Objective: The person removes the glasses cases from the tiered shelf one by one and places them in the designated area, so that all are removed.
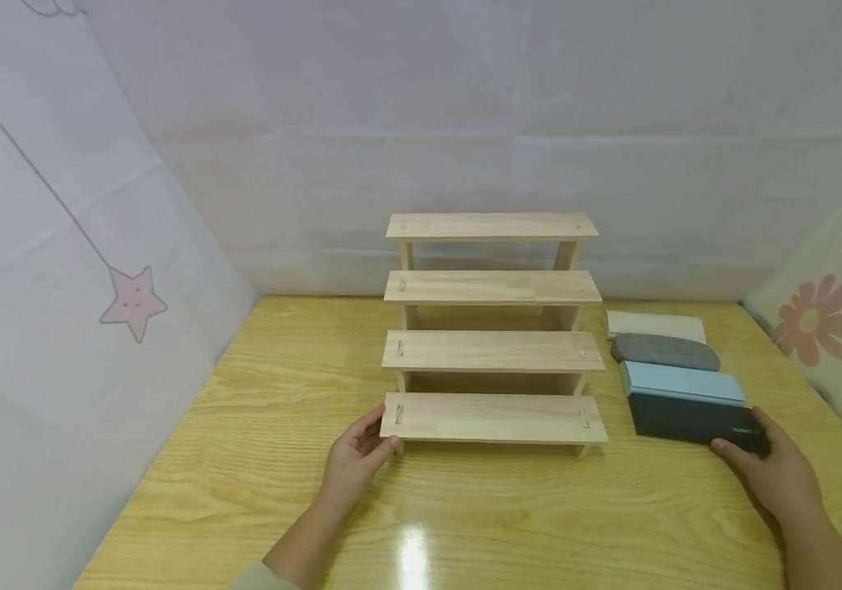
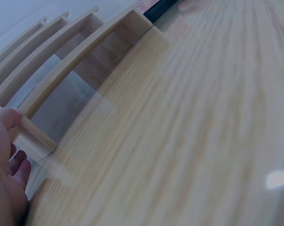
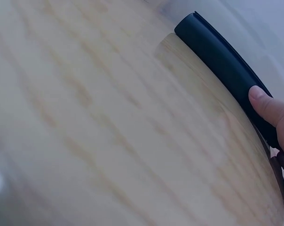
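Observation:
A four-tier stepped wooden shelf (image 1: 494,418) stands at mid-table. My left hand (image 1: 357,455) grips the left end of its lowest tier, the thumb (image 2: 8,117) at the front corner and the other fingers round the side. To the right, my right hand (image 1: 778,467) holds the right end of a black glasses case (image 1: 686,419) with small lettering. In the right wrist view its thumb (image 3: 258,96) presses on the long front face of the case, which lies on the table; the other fingers are mostly hidden.
Behind the black case, a light blue case (image 1: 682,382), a grey case (image 1: 664,351) and a cream case (image 1: 653,324) lie in a row, right of the shelf. The wood-grain table (image 1: 258,393) meets fabric-like walls (image 1: 361,180) at the back and sides.

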`<state>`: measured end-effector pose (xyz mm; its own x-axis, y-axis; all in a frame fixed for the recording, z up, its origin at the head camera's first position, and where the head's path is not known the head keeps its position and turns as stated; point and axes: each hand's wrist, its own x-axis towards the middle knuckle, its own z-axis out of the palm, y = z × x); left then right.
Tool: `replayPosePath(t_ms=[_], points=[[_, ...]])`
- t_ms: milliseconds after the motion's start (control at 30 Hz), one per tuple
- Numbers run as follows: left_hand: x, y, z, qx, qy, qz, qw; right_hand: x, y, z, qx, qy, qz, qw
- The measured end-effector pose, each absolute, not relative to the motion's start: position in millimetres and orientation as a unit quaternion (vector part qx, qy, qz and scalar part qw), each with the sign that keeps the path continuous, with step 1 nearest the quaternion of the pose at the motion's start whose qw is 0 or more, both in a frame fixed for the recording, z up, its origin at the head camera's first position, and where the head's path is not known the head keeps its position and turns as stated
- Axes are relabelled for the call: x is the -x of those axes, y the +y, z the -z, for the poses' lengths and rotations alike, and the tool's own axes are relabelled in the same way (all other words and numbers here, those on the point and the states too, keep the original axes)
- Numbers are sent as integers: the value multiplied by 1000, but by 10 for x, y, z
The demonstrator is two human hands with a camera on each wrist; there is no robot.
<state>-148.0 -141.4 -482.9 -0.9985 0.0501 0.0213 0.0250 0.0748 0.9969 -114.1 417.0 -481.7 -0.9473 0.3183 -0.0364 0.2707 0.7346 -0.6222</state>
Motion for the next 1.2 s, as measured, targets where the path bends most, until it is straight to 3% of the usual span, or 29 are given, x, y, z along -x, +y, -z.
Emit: replayPosePath(t_ms=[200, 433, 700, 900, 1100, 1200], points=[[1483, -1413, 4840, -32, 737, -675, 9, 1106, 4200, 4813, 152, -916, -369, 29], [1612, -1685, 4634, -50, 803, -593, 12, 1230, 4127, 4535, 141, -904, -401, 45], [2489, -2134, 3894, -118, 930, -347, -28, 2014, 3760, 3819, -3, -944, -312, 104], [3201, -2120, 3336, -87, 985, -141, -51, 2677, 3433, 3337, -17, -979, -191, 65], [3422, -2139, 3117, -5, 995, -100, 21, 2949, 3244, 3183, 16, -987, -155, 21], [3423, -2142, 3098, -4, 995, -94, 24, 2984, 3206, 3183, 24, -987, -156, 17]])
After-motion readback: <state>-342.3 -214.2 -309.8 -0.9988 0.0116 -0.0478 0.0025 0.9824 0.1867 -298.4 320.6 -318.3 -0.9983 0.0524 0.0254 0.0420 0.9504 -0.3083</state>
